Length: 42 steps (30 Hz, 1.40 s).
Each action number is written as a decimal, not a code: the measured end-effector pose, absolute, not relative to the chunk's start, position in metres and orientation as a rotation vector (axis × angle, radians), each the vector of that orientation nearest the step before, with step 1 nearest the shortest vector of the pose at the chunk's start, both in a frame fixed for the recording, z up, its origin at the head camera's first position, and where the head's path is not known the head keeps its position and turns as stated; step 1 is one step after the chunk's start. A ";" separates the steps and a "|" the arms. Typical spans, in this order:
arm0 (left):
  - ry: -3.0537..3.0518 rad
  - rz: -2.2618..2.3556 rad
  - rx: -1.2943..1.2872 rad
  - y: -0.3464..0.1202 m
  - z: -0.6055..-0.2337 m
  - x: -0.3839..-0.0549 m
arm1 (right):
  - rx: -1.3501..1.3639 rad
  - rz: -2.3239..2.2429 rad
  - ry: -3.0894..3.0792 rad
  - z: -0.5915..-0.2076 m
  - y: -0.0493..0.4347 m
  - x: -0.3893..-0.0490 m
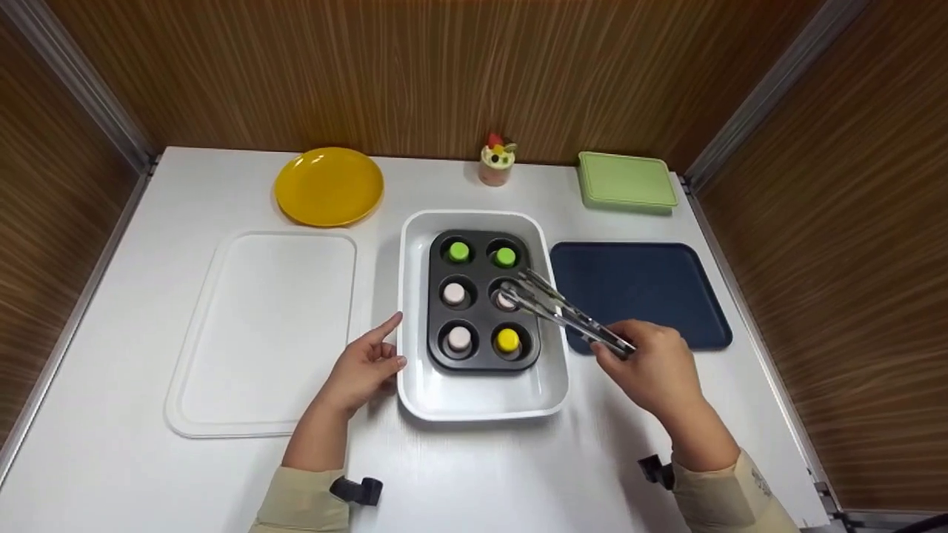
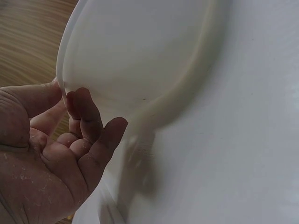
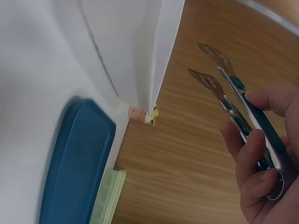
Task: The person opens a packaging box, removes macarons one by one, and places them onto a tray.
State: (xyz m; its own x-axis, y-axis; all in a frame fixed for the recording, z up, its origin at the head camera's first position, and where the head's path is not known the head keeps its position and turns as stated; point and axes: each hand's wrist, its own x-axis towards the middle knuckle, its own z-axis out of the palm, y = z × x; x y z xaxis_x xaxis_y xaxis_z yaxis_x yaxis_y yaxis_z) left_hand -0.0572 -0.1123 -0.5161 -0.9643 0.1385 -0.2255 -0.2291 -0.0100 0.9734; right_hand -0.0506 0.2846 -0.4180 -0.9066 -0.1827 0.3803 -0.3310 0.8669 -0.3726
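Note:
My left hand [image 1: 368, 368] holds the left rim of a deep white basin [image 1: 481, 403]. In the left wrist view, its thumb lies at the rim and curled fingers [image 2: 88, 114] rest against the outer wall. My right hand [image 1: 655, 366] grips metal tongs [image 1: 574, 314], whose arms stand apart in the right wrist view. The tong tips hover over the right side of a dark muffin tin [image 1: 481, 363] inside the basin. Its cups hold small round-topped pieces: green [image 1: 458, 252], pale pink [image 1: 453, 294] and yellow [image 1: 507, 340]. The tips partly hide a pale piece in the right middle cup.
A white tray [image 1: 281, 333] lies left of the basin, a navy tray [image 1: 637, 289] to its right. Along the back stand a yellow plate [image 1: 329, 186], a dessert cup topped with fruit [image 1: 496, 166] and a green lidded box [image 1: 628, 181]. Wood-grain panels enclose the table.

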 end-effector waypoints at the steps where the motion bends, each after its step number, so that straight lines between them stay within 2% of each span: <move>1: 2.009 2.063 -0.094 -0.112 -0.516 -0.058 | 0.387 0.626 -2.714 -0.418 0.282 -0.051; 23: 2.055 2.026 -0.082 -0.113 -0.517 -0.059 | 0.586 0.537 -2.870 -0.431 0.241 -0.052; 42: 2.005 2.042 -0.082 -0.113 -0.517 -0.058 | 0.602 0.487 -2.936 -0.437 0.228 -0.057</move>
